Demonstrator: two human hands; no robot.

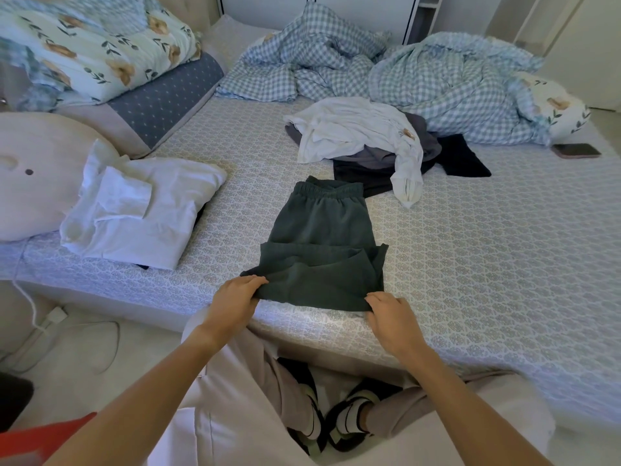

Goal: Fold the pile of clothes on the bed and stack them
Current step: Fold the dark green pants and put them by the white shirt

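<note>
Dark green trousers point(319, 237) lie on the bed point(487, 264) in front of me, waistband away from me, the legs folded back over themselves. My left hand point(235, 301) pinches the near left corner of the fold. My right hand point(391, 317) pinches the near right corner. A folded white garment point(141, 213) lies to the left, on top of something dark. Farther back sits a loose pile: a white shirt point(356, 132) over grey point(420, 139) and black clothes point(463, 159).
A crumpled blue checked duvet point(420, 72) fills the back of the bed. A phone point(577, 151) lies at the right. Pillows point(90, 52) and a round beige cushion point(33, 169) are at the left. A charger cable point(50, 321) trails on the floor.
</note>
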